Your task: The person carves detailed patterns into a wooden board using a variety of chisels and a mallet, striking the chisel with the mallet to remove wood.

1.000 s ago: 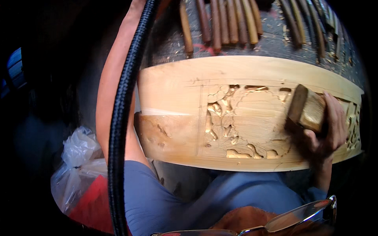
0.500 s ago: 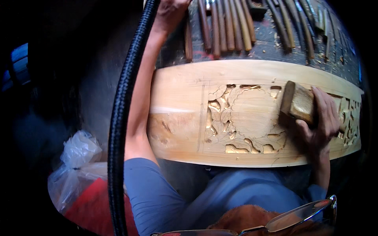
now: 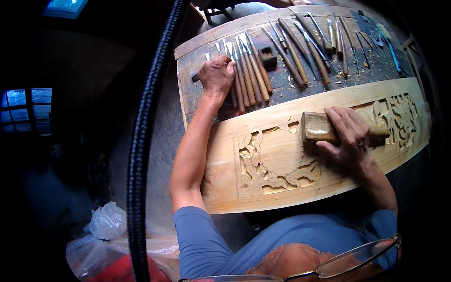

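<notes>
The long pale-yellow wooden board (image 3: 281,151) bore a leafy, curling pattern of golden hollows around a plain scalloped round, with thin dark lines ruled beside it. The blocky wooden mallet (image 3: 314,128) was a glossy, darker brown. The slim wooden-handled chisels (image 3: 256,77) ran from tan to deep brown, with silvery blades (image 3: 243,38). Pale specks dotted the worn dark-grey wooden table (image 3: 192,101). The thick braided cord (image 3: 139,141) was black.

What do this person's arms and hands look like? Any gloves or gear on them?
The left hand and right hand are ungloved, with no watch visible. The forearms are bare below short, plain blue-grey sleeves. A black braided cable runs left of the left arm, apart from it in the picture.
</notes>
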`<move>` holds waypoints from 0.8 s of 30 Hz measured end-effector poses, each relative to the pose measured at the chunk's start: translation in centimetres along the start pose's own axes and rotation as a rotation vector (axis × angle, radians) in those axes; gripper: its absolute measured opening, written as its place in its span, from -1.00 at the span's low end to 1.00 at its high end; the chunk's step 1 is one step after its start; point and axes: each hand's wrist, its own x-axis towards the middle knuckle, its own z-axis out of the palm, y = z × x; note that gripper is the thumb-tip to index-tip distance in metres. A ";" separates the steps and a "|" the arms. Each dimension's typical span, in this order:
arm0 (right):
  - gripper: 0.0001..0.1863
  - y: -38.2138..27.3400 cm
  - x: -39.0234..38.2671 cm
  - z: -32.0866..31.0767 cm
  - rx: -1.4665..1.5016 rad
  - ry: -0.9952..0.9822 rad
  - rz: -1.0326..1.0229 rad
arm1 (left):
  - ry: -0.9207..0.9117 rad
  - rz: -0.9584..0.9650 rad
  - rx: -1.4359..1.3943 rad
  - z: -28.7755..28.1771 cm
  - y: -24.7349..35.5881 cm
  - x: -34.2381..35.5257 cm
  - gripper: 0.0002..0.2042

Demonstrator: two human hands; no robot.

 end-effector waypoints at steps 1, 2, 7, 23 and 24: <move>-0.22 0.0 0.0 -0.1 -0.001 -0.001 0.000 | -0.021 0.001 0.013 0.1 0.1 0.1 -0.80; -0.22 0.0 0.0 -0.2 -0.002 -0.002 0.000 | -0.042 0.002 0.026 0.1 0.2 0.2 -0.80; -0.22 -0.1 -0.1 -0.4 0.006 -0.001 0.011 | -0.098 -0.057 -0.017 0.3 0.2 -0.2 -0.79; -0.24 0.1 0.1 -0.4 0.020 0.048 -0.007 | -0.133 -0.088 0.101 0.1 0.8 0.1 -0.75; -0.24 0.1 0.0 -0.5 0.017 0.052 -0.006 | -0.096 -0.097 0.088 -0.2 0.6 0.2 -0.72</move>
